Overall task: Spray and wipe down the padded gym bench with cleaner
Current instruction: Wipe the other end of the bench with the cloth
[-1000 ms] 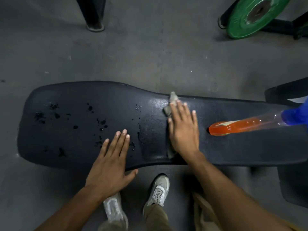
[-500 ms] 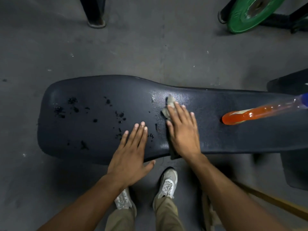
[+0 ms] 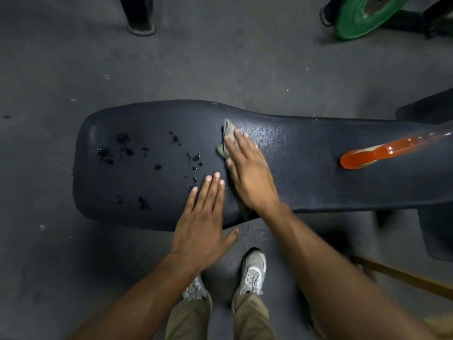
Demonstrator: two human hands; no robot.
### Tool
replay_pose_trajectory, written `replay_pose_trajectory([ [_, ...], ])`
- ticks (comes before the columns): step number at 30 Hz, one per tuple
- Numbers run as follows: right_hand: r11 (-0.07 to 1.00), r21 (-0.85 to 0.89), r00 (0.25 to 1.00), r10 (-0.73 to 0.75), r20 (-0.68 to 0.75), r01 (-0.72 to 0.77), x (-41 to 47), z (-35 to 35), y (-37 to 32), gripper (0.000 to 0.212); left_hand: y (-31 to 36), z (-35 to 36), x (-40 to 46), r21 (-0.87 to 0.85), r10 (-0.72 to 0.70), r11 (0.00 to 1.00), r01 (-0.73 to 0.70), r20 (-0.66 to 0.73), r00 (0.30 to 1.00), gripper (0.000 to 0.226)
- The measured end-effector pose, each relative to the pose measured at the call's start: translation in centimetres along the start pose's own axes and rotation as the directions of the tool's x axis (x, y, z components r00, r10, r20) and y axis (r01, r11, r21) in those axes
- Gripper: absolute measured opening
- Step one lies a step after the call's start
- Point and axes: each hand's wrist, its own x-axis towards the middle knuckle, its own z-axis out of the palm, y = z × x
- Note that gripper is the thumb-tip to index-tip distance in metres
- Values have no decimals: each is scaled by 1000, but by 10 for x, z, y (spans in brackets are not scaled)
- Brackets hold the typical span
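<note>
The black padded bench point(image 3: 306, 173) runs left to right across the middle of the view. Dark wet droplets point(image 3: 127, 153) dot its wide left end. My right hand point(image 3: 250, 170) presses flat on a grey cloth point(image 3: 226, 138) near the bench's middle, with the cloth showing past my fingertips. My left hand point(image 3: 203, 217) rests flat and open on the near edge of the pad, just left of the right hand. A spray bottle of orange cleaner point(image 3: 382, 152) lies on its side on the bench's right part; its head runs out of view.
A green weight plate point(image 3: 362, 15) on a dark rack stands at the top right. A dark post foot point(image 3: 141, 25) sits on the grey floor at the top left. My shoes point(image 3: 252, 273) are below the bench edge. Another dark pad point(image 3: 438, 229) is at the right.
My right hand has slid the cloth leftward along the pad toward the droplets, and the left hand stays flat beside it. The view has shifted so the bench sits further right.
</note>
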Motion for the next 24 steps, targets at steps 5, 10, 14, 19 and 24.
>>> replay_pose_trajectory([
  [5, 987, -145, 997, 71, 22, -67, -54, -15, 31, 56, -32, -4, -6, -15, -47, 999, 46, -36, 998, 106],
  [10, 939, -14, 932, 339, -129, -344, 9, -16, 41, 54, -54, -3, 3, -15, -100, 995, 99, -91, 991, 99],
  [14, 989, 1, 985, 145, -89, -145, 36, 9, -17, 54, -59, -1, 7, -1, -143, 990, 144, -129, 981, 98],
  [19, 997, -55, 999, -46, 13, 47, -36, 18, -37, 55, -68, -13, 4, 1, -186, 982, 189, -160, 969, 97],
  [24, 980, -137, 990, 143, -13, -144, -59, -8, 25, 57, -95, -25, 14, 4, -219, 975, 223, -179, 959, 97],
])
